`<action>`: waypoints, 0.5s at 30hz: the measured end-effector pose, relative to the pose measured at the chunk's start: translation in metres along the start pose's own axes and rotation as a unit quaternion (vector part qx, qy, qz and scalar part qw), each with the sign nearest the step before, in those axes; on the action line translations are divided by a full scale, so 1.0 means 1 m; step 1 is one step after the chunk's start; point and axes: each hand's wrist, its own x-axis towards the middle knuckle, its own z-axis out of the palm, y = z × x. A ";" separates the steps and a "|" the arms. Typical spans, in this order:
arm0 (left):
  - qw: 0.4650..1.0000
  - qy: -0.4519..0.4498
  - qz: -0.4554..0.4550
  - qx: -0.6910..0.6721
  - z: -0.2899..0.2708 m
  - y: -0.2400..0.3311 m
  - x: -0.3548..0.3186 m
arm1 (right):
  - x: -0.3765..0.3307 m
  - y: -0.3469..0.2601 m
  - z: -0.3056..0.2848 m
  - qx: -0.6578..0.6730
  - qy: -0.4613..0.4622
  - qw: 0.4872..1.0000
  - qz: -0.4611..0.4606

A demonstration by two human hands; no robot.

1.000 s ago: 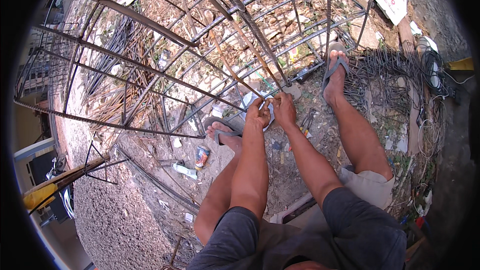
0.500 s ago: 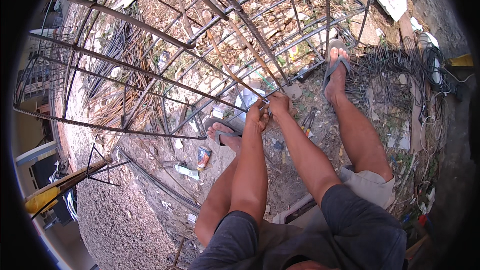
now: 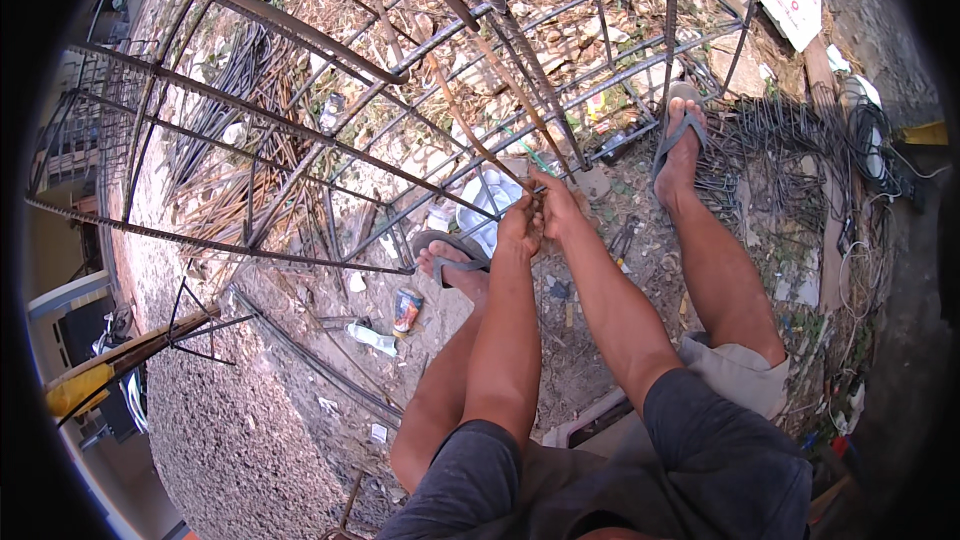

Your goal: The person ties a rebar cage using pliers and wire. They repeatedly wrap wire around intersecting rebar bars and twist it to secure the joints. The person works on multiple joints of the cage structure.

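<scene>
Lying far L, seen thru rebar cage [image 3: 300, 30], rusty rod pile [image 3: 215, 190]; then colourful packet [image 3: 407, 310] on dirt. Thin brown bar [image 3: 455, 110] slants down, lower end at both hands, just R of white plastic thing [image 3: 485, 233]. L hand [image 3: 519, 227] & R hand [image 3: 558, 205] v. close, fingers curled; can't tell what they grip. Pliers-like tool [image 3: 622, 238] on ground nearby.

Strong daylight almost bleaches the ground [image 3: 155, 175] beside the rebar cage [image 3: 325, 42], while the soil [image 3: 580, 365] between the forearms [image 3: 502, 340] is duller. Fisheye distortion bows the bars, and black vignetting swallows the corners. The fingers [image 3: 523, 221] look slightly soft, their detail too small to read.
</scene>
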 end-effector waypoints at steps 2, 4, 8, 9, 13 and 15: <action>1.000 0.023 -0.004 0.001 -0.003 -0.001 0.002 | 0.003 0.000 0.008 -0.023 0.033 0.999 0.004; 1.000 0.001 0.008 0.017 -0.007 -0.005 0.009 | 0.009 0.000 0.010 -0.053 0.075 0.996 -0.002; 1.000 -0.021 0.012 0.016 -0.027 -0.012 0.032 | 0.010 0.005 0.009 -0.066 0.090 0.993 -0.042; 1.000 -0.008 0.008 0.018 -0.020 -0.013 0.030 | 0.014 0.005 -0.001 -0.057 0.085 0.993 -0.054; 0.998 0.053 0.006 0.027 -0.008 -0.010 0.005 | -0.007 0.013 0.000 -0.050 0.068 0.993 -0.085; 0.996 0.071 0.006 0.047 -0.004 -0.008 -0.002 | -0.013 0.019 -0.004 -0.040 0.091 0.987 -0.127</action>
